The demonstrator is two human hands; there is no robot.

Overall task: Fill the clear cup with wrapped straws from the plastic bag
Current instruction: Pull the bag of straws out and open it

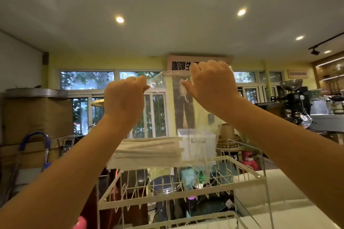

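The left hand (123,98) and right hand (210,83) pinch the top of the thin, clear, floppy plastic bag (186,117), with light white paper-wrapped straws (147,151) resting at the bottom.

Clear, floppy plastic bag (193,117): held aloft, hanging; bundle of white paper-wrapped straws (147,151) lying crosswise at bottom.
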